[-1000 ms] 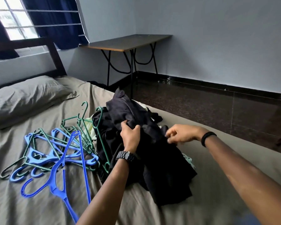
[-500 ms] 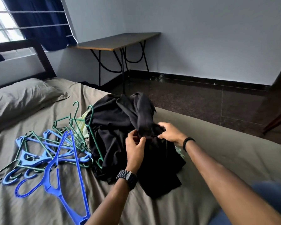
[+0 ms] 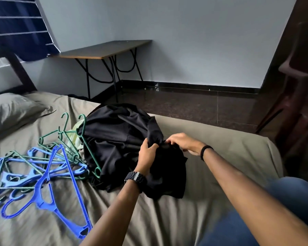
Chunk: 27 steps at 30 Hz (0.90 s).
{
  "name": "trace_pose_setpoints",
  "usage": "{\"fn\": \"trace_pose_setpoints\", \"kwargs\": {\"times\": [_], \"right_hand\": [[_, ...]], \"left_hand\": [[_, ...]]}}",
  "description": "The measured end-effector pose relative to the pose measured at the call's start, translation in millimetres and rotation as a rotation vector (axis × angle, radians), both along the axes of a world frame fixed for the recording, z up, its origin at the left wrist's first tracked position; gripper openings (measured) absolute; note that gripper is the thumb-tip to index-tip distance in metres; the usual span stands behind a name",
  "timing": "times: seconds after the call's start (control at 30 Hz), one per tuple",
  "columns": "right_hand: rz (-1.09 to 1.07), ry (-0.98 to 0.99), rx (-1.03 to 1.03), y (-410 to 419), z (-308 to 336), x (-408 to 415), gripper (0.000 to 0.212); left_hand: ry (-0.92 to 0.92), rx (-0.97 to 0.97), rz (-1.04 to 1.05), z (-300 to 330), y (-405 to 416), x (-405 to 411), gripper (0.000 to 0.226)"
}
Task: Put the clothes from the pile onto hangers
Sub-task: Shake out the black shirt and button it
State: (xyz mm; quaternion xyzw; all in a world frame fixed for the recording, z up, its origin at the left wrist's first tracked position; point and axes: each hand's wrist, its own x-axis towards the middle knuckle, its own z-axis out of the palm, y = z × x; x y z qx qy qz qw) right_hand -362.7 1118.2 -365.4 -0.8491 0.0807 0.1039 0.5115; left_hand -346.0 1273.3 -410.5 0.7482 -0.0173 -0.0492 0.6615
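we are looking down at a bed (image 3: pixel 199 219) covered with an olive-grey sheet, and on its middle lies the pile of dark clothes (image 3: pixel 117 139), a crumpled black heap that reaches from near the far edge of the bed down toward us. both hands meet on the near right part of that heap, so the cloth lies directly under and between them, with the greater part of the pile spreading away to the left and behind them. a pale yellow-green garment (image 3: pixel 74 134) shows at the pile's left edge. left of the pile, touching its edge, a tangle of green hangers (image 3: pixel 68 139) lies on the sheet, and nearer to us a heap of blue hangers (image 3: pixel 48 176) overlaps them, one blue hanger stretching down toward the lower edge of the view. a pillow (image 3: pixel 11 110) lies at the far left. our left hand (image 3: pixel 148 155), with a dark watch (image 3: pixel 135 179) on its wrist, has its fingers curled tightly round a bunched fold of the black cloth. our right hand (image 3: pixel 181 142), with a black band (image 3: pixel 205 151) on its wrist, has its fingers bent down and pinches the same bunch of cloth from the other side, just beside the left hand.
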Motion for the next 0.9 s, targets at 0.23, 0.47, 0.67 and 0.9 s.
{"fn": "trace_pose_setpoints", "kwargs": {"times": [0.23,0.47,0.67,0.9], "right_hand": [[-0.155,0.057,0.236,8.8,-11.5,14.4,0.055],[-0.249,-0.171,0.149,-35.5,-28.8,-1.7,0.050],[-0.298,-0.484,0.023,-81.9,-11.7,-48.9,0.039],[0.001,-0.233,0.445,-103.4,9.9,-96.1,0.024]], "left_hand": [[-0.010,-0.071,-0.403,15.4,-8.4,-35.2,0.029],[-0.218,0.418,-0.218,28.4,-14.5,-31.2,0.012],[0.152,0.039,-0.174,63.7,-60.4,-6.9,0.040],[0.362,0.087,-0.490,67.5,-119.0,-18.9,0.028]]}}
